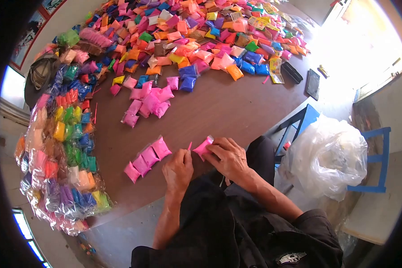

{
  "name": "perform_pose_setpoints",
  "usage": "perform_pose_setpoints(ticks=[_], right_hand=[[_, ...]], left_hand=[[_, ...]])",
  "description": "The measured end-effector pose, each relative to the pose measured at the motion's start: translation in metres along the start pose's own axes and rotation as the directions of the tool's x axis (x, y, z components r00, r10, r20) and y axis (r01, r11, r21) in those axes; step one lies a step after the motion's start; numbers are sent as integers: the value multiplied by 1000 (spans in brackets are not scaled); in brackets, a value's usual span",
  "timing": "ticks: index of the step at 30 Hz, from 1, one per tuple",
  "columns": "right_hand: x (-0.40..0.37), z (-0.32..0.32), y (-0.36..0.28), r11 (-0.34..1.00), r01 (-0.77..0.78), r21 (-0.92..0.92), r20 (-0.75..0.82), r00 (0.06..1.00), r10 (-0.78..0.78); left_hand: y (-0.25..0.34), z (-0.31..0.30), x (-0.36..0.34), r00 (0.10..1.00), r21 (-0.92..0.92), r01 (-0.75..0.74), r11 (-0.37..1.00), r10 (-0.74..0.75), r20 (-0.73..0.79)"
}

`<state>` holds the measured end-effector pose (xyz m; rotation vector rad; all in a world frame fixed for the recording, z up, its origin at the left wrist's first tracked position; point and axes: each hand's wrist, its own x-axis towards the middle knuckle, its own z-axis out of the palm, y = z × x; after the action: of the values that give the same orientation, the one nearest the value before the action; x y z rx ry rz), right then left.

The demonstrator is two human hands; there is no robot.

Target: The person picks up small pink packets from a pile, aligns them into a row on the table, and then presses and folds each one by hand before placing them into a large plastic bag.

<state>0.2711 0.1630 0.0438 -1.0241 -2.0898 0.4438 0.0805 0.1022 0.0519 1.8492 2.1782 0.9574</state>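
A brown table was seen, its far half covered by a heap of small coloured packets. Clear sacks stuffed with more packets were piled along its left edge. A white plastic bag was slumped beside a blue stool on the right. A row of pink packets was laid near the table's front edge, just left of the hands.

No writing could be read: print on a yellow sheet by the heap and a badge on the black shirt were too small to make out.

The right hand was curled over a pink packet, which was pinched between thumb and fingers just above the table's front edge. A thin pink strip was pinched upright in the closed fingertips of the left hand, next to the packet. Whether strip and packet touched could not be told. Part of the packet was hidden under the right fingers.
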Motion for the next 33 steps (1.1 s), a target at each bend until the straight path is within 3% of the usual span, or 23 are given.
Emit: perform_pose_setpoints(ticks=[2,5,8,14,17,21,25,30,33], right_hand=[[1,-2,0,999,-42,1,18,999,42],[0,-3,-3,996,-87,0,41,995,87],[2,-2,-5,994,-113,-3,41,993,113],[5,-6,-7,987,-160,-14,77,984,160],[7,-7,-8,985,-171,-20,94,981,172],[10,-10,-11,982,-189,-14,108,976,189],[9,-10,-15,985,-150,-84,94,983,158],[11,-18,-22,985,-70,-159,231,967,106],[16,-5,-9,998,41,-43,222,975,-30]], left_hand=[[3,-4,-2,1000,-76,-8,997,8,-2],[9,6,-11,987,-131,-159,979,153,-56],[-6,12,-6,997,36,-70,997,72,-40],[6,6,-15,987,-106,-155,982,148,-66],[-8,14,-17,999,-32,-41,999,40,-28],[-12,6,-6,998,-19,-55,998,55,-41],[-9,-6,-22,992,-82,-87,993,78,-102],[-36,-19,-50,977,-38,-37,999,28,-210],[-53,-31,-61,968,1,6,1000,-6,-250]])
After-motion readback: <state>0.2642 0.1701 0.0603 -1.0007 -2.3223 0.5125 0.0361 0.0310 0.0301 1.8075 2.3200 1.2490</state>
